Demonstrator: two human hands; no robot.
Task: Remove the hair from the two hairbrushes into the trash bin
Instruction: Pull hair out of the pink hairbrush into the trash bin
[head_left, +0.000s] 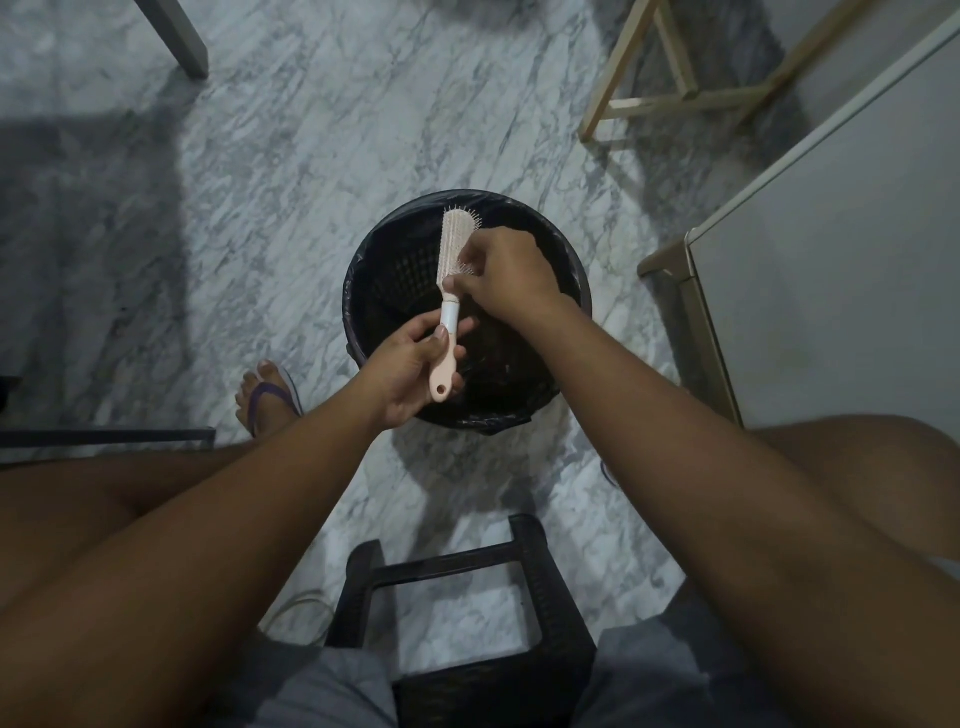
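I hold the hairbrush (456, 241) over the trash bin (371, 291).
My left hand (410, 371) fingers curl round its handle; my right hand (501, 275) fingers pinch the bristles just beyond.

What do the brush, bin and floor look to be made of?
Brush: probably plastic, smooth matte pink with a white band, moulded hole in the handle. Bin: seemingly plastic, judging by its lattice wall, lined with a glossy black bag. Floor: polished marble or marble-look tile, grey-veined with soft reflections.

A pink and white hairbrush (456, 241) is above the round black trash bin (371, 262), head at 12 o'clock, bristles facing 3 o'clock.
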